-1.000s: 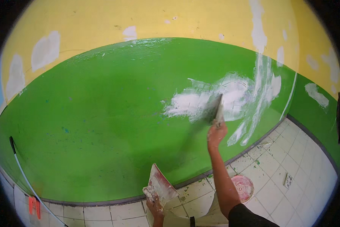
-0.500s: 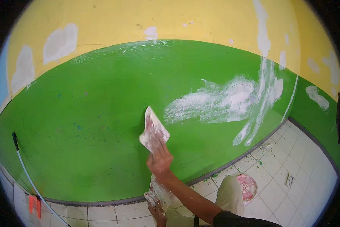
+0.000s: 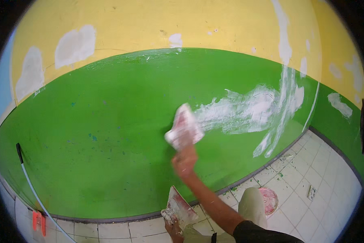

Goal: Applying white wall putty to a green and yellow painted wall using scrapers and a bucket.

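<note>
Item one: spreader (image 3: 185,123), pale with pinkish smears, just left of the white patch (image 3: 257,106) on the green wall (image 3: 109,174), clasped in the grip of the right hand (image 3: 185,160); wall contact not determinable through the blur. Item two: second spreader (image 3: 181,205), likewise smeared, below and left of the white patch, held in the grip of the left hand (image 3: 173,229), finger placement too small to tell. Handling, by judgement: both likely light and fairly stiff, thin edges perhaps flexing, smeared faces probably slippery, little fragility expected; best taken at the wrist-side end, far edge left free
</note>
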Action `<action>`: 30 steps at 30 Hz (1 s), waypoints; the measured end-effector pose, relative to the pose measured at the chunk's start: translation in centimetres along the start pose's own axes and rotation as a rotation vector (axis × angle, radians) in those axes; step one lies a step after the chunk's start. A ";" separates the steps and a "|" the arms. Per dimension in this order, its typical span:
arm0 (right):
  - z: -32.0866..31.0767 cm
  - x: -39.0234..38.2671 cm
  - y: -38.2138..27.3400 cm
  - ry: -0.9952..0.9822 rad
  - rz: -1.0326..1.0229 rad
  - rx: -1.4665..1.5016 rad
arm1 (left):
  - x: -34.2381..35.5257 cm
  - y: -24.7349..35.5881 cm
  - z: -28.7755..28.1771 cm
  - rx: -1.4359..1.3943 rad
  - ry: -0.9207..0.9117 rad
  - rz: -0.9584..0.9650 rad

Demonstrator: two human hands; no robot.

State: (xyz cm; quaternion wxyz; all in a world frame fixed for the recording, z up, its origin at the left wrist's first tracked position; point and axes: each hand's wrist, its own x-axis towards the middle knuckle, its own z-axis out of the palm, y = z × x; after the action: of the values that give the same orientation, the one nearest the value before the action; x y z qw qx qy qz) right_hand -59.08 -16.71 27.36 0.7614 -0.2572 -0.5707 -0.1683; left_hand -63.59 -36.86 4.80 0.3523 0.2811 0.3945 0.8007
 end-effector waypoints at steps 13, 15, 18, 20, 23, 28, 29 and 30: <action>-12.0 8.4 17.2 0.289 0.323 -0.261 | 4.5 2.2 0.5 -0.253 0.036 -0.127; -11.6 9.2 17.5 0.286 0.396 -0.226 | 5.8 2.4 0.4 -0.192 0.021 0.002; -8.1 6.8 15.7 0.185 0.390 -0.090 | 7.5 3.6 0.2 -0.023 -0.123 0.110; -4.3 1.8 14.0 0.122 0.213 0.083 | 8.6 4.2 -0.3 0.116 -0.178 0.004; -3.5 0.9 3.5 -0.067 -0.021 -0.004 | 9.8 5.9 -1.7 0.154 -0.116 0.084; -7.8 0.3 7.0 0.038 0.068 0.155 | 7.3 8.2 -1.4 -0.023 0.031 0.201; -9.9 1.3 9.6 0.088 0.078 -0.034 | 5.7 9.5 -0.7 -0.003 0.020 0.147; -12.0 3.0 12.1 0.141 0.085 -0.212 | 4.6 10.6 -0.3 0.014 0.013 0.103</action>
State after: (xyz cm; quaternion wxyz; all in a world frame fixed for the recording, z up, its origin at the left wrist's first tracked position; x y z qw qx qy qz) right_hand -42.14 -13.75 25.23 0.7746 -0.3475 -0.4836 -0.2130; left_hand -70.11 -38.03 14.20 0.3059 0.2983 0.3875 0.8169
